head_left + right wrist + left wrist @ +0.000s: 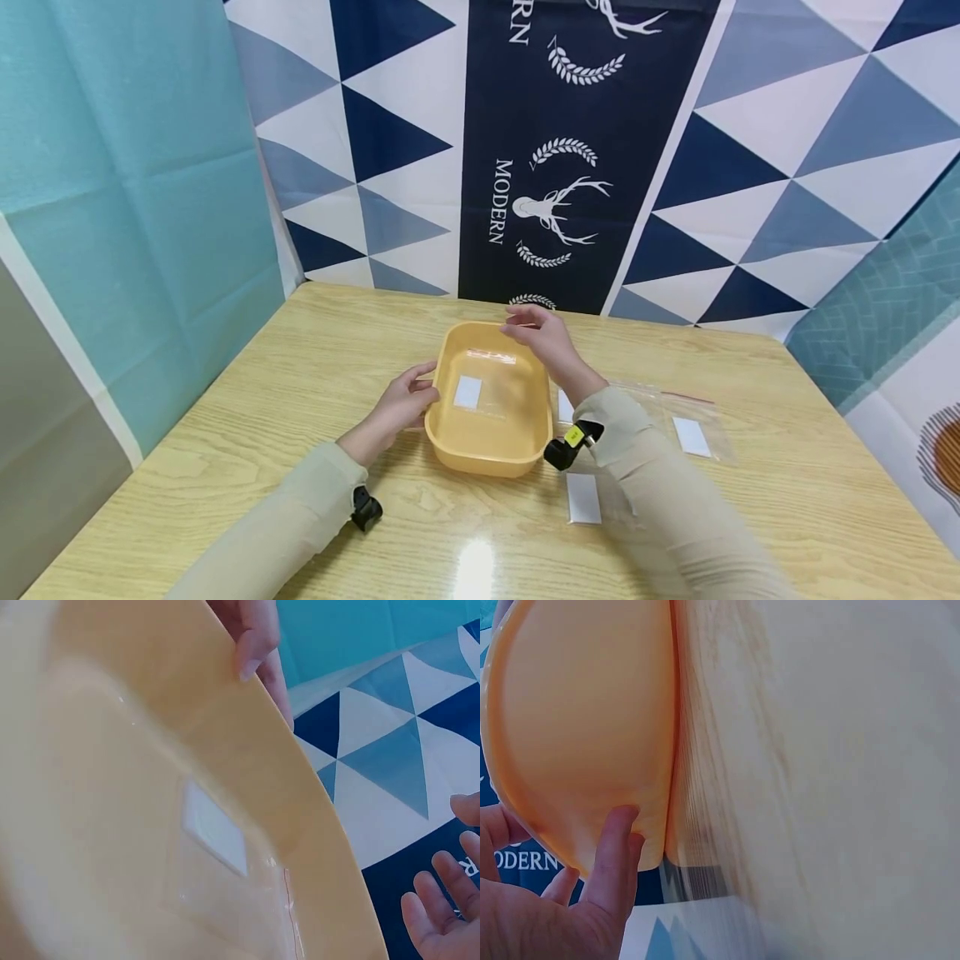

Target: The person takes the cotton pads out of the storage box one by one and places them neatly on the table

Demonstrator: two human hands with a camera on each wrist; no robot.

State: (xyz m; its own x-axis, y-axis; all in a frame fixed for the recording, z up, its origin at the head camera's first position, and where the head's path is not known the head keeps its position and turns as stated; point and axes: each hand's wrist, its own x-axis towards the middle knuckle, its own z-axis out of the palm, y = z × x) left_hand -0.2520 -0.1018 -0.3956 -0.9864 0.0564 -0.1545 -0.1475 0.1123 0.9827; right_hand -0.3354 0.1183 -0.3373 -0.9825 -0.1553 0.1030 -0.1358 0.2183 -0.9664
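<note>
A yellow plastic basin [491,450] sits on the wooden table between both hands. My left hand [401,404] holds its left side, thumb hooked over the rim and fingers along the outer wall, as the left wrist view shows [570,915]. Inside the basin lies a clear zip bag [232,907] with a white card [468,392] in it. Over the basin's far right corner is my right hand [543,337]. In the right wrist view that hand [450,907] has loosely bent fingers, apart from the rim and holding nothing.
Right of the basin, several clear bags with white cards lie on the table, one near the front [583,498], another farther right [692,437]. My right forearm partly covers them. A patterned curtain [405,125] hangs behind the table, a teal one [135,167] to the left.
</note>
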